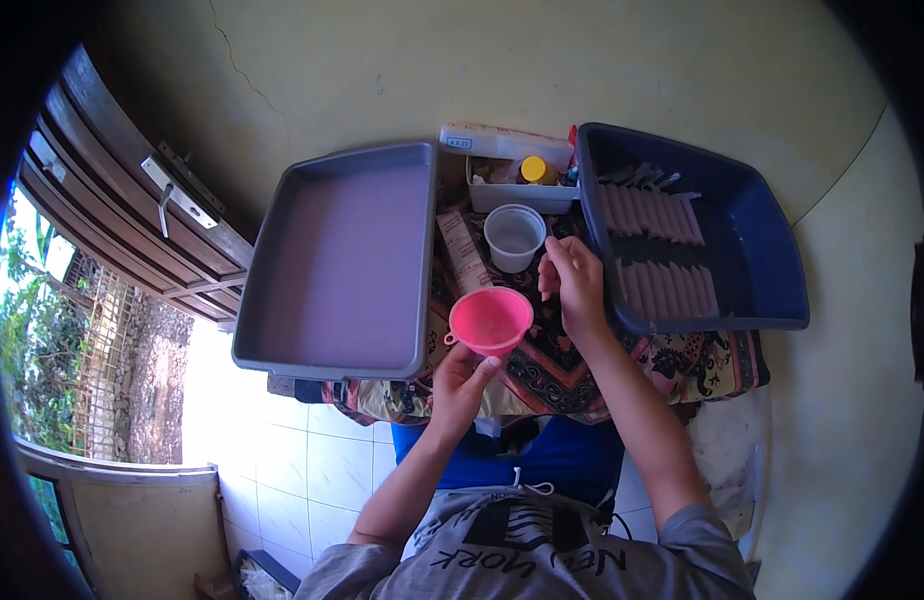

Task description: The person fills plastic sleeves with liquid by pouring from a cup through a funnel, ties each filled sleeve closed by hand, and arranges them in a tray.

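A pink funnel (492,318) is held by its lower part in my left hand (460,385), wide mouth facing up. My right hand (574,285) is closed, fingers curled, just right of a translucent white plastic cup (515,245). Whether its fingertips touch the cup's rim, or pinch something small, I cannot tell. The cup is upright on the patterned cloth. Between cup and funnel lies a flat pale strip with red print (464,252). On the left a large grey tub (428,250) holds a pale purple liquid.
At right a dark blue tub (752,240) holds two rows of slim, filled pale purple plastic tubes (652,213). Behind the cup stands a light grey box (522,198) with a yellow-capped bottle (537,170). The patterned tablecloth (722,362) hangs over the front edge.
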Available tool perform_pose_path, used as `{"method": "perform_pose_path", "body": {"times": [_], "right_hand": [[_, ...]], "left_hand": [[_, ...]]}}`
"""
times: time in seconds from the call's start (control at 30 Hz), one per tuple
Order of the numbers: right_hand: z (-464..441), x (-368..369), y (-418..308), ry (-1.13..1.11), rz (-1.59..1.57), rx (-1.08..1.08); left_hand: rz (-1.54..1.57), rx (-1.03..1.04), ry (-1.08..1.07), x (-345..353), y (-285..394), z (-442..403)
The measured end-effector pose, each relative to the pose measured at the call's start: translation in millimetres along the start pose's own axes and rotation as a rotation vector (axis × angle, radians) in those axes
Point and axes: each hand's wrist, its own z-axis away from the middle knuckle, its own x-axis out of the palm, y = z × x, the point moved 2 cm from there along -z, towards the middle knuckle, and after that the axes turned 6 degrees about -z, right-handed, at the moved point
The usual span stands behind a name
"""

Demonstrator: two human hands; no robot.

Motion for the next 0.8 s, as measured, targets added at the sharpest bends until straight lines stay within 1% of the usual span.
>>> {"method": "perform_pose_path", "body": {"times": [0.03,0.1,0.13,0.17,0.23,0.27,0.33,0.37,0.43,0.47,0.53,0.57,0.63,0.67,0.73,0.77,0.8], "right_hand": [[-9.5,-3.2,14.7,0.000,-0.001,0.000],[-24.1,-8.9,44.2,0.118,0.329,-0.033],[-29.9,-9.3,50.9,0.126,0.435,-0.087],[-32.8,-13.6,56.9,0.125,0.433,-0.086],[-31.8,-11.0,57.7,0.125,0.309,0.094],[-30.3,-8.8,56.6,0.123,0.307,0.094],[-23.3,-2.5,51.1,0.066,0.128,-0.008],[-19.5,-0.3,49.2,0.067,0.129,-0.010],[-7.2,7.0,36.9,0.031,-0.058,-0.137],[-1.5,8.2,30.1,0.033,-0.056,-0.138],[11.5,14.1,11.1,-0.068,-0.006,-0.302],[18.7,14.7,1.1,-0.066,-0.005,-0.303],[34.3,17.1,-22.8,-0.119,0.160,-0.411],[40.4,20.0,-32.9,-0.116,0.161,-0.412],[51.6,26.4,-52.8,-0.138,0.250,-0.576],[54.4,26.9,-58.6,-0.137,0.251,-0.578],[57.4,26.7,-64.5,-0.150,0.308,-0.645]], "left_hand": [[-0.003,0.022,0.028,-0.8,-2.1,2.4],[-0.027,0.011,0.016,-2.3,-0.4,6.7],[-0.048,0.002,0.004,-3.0,0.4,7.7],[-0.051,0.001,0.006,-4.2,-0.3,9.3],[-0.059,-0.009,0.019,-7.5,-4.0,13.4],[-0.061,-0.008,0.021,-9.5,-6.4,14.4],[-0.074,0.020,0.015,-11.4,-9.2,14.3],[-0.073,0.022,0.013,-11.5,-9.5,13.6],[-0.086,-0.004,0.026,-10.0,-8.5,13.4],[-0.085,-0.005,0.024,-9.3,-9.4,12.6],[-0.108,0.016,0.019,-7.8,-11.0,10.2],[-0.108,0.016,0.017,-6.7,-11.4,8.8],[-0.075,0.011,-0.001,-3.7,-11.8,5.6],[-0.075,0.010,-0.004,-1.8,-10.5,4.1],[-0.028,0.042,-0.018,3.2,-4.0,1.2],[-0.028,0.044,-0.020,5.6,-1.0,-0.8],[-0.039,0.070,-0.028,8.2,2.6,-2.7]]}}
